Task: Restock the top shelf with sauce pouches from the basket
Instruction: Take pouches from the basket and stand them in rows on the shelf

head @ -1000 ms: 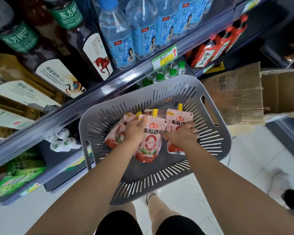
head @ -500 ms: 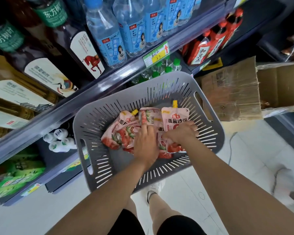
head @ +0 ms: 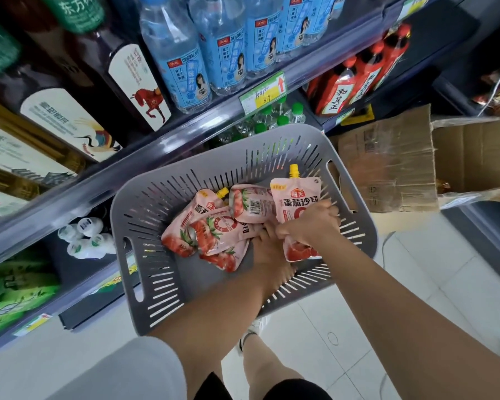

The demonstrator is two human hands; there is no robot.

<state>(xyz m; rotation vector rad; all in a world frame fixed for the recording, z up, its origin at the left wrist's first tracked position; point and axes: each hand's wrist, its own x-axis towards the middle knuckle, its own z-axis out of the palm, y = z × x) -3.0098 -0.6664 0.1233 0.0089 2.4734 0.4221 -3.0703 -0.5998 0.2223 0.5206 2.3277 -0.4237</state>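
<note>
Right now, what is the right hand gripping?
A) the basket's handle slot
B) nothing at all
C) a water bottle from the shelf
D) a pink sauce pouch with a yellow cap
D: the right hand is curled round an upright pink pouch at the right side of the grey basket.

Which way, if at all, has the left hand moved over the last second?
Yes. Against the basket, the left hand has slid from the middle pouches toward the near rim, beside the right hand.
</note>
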